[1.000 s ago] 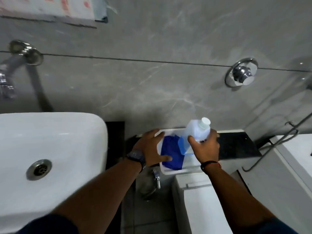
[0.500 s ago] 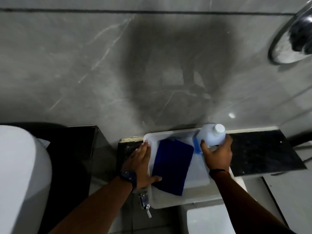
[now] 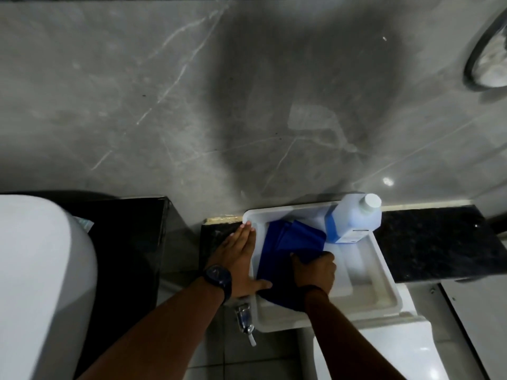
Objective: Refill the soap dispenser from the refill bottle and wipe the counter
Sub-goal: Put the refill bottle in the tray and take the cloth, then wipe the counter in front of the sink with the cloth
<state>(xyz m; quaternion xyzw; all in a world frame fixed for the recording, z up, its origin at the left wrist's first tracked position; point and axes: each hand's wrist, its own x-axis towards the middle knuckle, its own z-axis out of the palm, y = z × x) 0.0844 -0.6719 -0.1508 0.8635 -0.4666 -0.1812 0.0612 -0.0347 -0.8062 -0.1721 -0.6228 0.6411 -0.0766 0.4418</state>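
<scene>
A white plastic tray (image 3: 384, 272) sits on a dark granite ledge against the grey wall. The translucent refill bottle (image 3: 354, 218) with blue liquid and a white cap stands in the tray's far right corner, untouched. A folded blue cloth (image 3: 285, 242) lies in the tray. My right hand (image 3: 315, 270) pinches the cloth's near edge. My left hand (image 3: 238, 259), with a dark watch on its wrist, lies flat along the tray's left rim, thumb touching the cloth. No soap dispenser is in view.
A white sink basin (image 3: 41, 283) fills the lower left. The dark ledge (image 3: 439, 242) runs on to the right of the tray. A white toilet tank (image 3: 397, 349) is below the tray. A chrome valve (image 3: 245, 319) sticks out under the tray's left corner.
My right hand let go of the refill bottle, left it standing in the tray corner, and took hold of the blue cloth. The camera moved closer; my left hand stayed by the tray's left rim.
</scene>
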